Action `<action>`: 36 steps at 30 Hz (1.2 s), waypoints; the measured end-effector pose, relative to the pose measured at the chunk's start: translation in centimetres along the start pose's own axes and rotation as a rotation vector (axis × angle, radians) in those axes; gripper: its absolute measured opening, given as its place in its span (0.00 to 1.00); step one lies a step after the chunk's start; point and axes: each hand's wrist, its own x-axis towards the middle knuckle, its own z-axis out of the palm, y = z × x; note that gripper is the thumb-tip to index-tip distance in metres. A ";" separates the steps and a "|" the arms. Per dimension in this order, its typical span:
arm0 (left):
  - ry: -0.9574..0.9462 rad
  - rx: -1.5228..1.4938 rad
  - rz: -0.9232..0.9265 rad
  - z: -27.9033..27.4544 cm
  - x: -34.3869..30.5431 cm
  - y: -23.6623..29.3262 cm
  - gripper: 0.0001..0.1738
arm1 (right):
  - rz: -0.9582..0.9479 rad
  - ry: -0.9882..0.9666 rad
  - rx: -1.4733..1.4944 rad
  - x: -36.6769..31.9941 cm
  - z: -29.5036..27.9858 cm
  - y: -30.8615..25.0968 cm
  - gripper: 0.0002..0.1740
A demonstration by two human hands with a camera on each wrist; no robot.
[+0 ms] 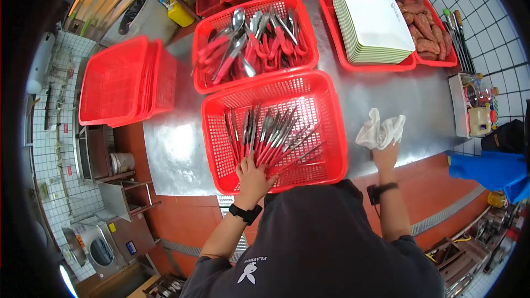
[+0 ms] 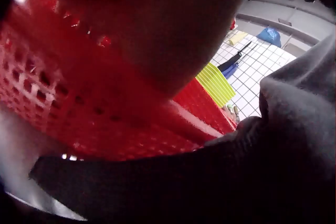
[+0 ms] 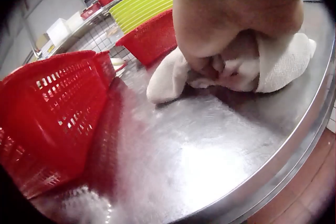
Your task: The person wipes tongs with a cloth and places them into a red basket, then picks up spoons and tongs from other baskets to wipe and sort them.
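A red perforated basket [image 1: 276, 91] holds several red-handled metal utensils [image 1: 270, 138], lying side by side. Over their handle ends, at the basket's near side, lies the left hand [image 1: 254, 179]; whether its fingers grip a handle cannot be told. In the left wrist view that hand [image 2: 157, 24] is a dark blur above the red mesh [image 2: 42, 92]. To the right of the basket, the right hand [image 1: 386, 157] holds a crumpled white cloth [image 1: 380, 129] over the metal table. The right wrist view shows the hand [image 3: 236, 14] with its fingers curled into the cloth [image 3: 286, 61].
Behind is another red basket [image 1: 309, 58] of tongs and spoons. Stacked red baskets [image 1: 113, 83] stand left on the metal table [image 1: 176, 154]. At the back right are stacked white trays [image 1: 375, 16] and a red basket of brownish-red items [image 1: 425, 27]. Bottles [image 1: 480, 116] stand at the right edge.
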 end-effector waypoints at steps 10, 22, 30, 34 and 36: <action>0.198 -0.047 0.193 -7.8 17.3 0.4 0.23 | -0.030 0.133 0.001 1.1 0.6 -0.8 0.38; 0.134 0.315 -0.121 -4.9 33.2 1.8 0.25 | -0.088 0.184 0.064 2.0 0.3 -0.1 0.37; 0.490 -0.102 -0.036 -9.6 24.5 1.3 0.19 | -0.097 0.154 0.087 2.5 0.3 -0.9 0.37; 0.663 -1.078 -0.055 -11.7 16.9 -0.8 0.18 | -0.119 0.187 0.087 2.6 0.4 -1.0 0.38; 0.664 -1.288 -0.101 -12.8 10.4 0.3 0.15 | -0.117 0.169 0.076 2.8 0.3 -0.8 0.38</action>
